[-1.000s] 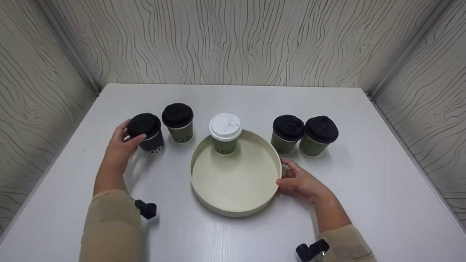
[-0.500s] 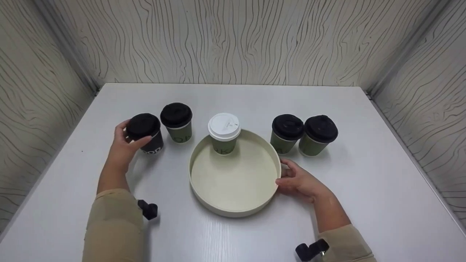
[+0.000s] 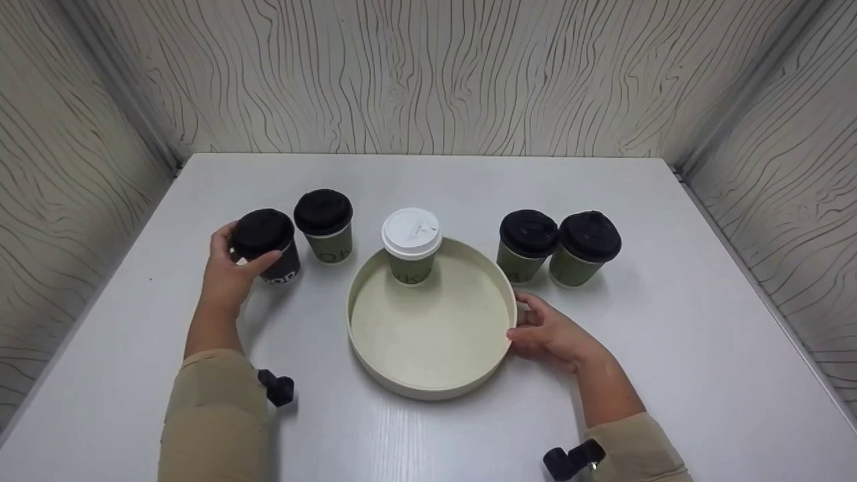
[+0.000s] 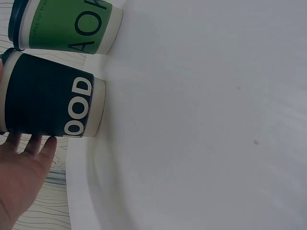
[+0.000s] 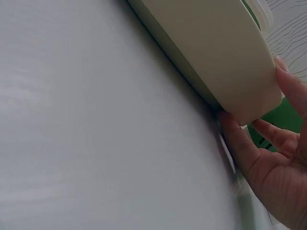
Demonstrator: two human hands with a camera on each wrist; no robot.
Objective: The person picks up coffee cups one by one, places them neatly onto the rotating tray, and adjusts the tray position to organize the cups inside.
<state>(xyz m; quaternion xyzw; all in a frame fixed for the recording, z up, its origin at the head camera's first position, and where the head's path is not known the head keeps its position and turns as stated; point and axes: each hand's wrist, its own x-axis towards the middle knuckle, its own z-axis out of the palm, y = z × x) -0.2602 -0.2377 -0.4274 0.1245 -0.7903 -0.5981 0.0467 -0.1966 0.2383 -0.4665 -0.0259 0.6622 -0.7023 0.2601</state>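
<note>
A dark paper coffee cup (image 3: 281, 264) with a black lid and white letters stands at the left. My left hand (image 3: 231, 271) grips it from the left, thumb across the near side just below the lid. In the left wrist view, fingertips (image 4: 50, 143) meet the side of the dark cup (image 4: 48, 98). A round cream tray (image 3: 428, 341) sits mid-table. My right hand (image 3: 549, 335) holds its right wall, thumb at the rim and fingers lower down, as the right wrist view shows. Inside the tray, at its back, stands a green cup (image 3: 412, 244) with a white lid.
Close behind the dark cup stands a green cup (image 3: 328, 227) with a black lid. Right of the tray are two more black-lidded green cups, one (image 3: 525, 244) near the tray's rim and one (image 3: 582, 248) beside it. Wood-patterned panels (image 3: 415, 80) enclose the white table (image 3: 669, 335).
My left forearm has shifted slightly right, and the left thumb reaches farther across the dark cup. The right hand and the tray hold almost still.
</note>
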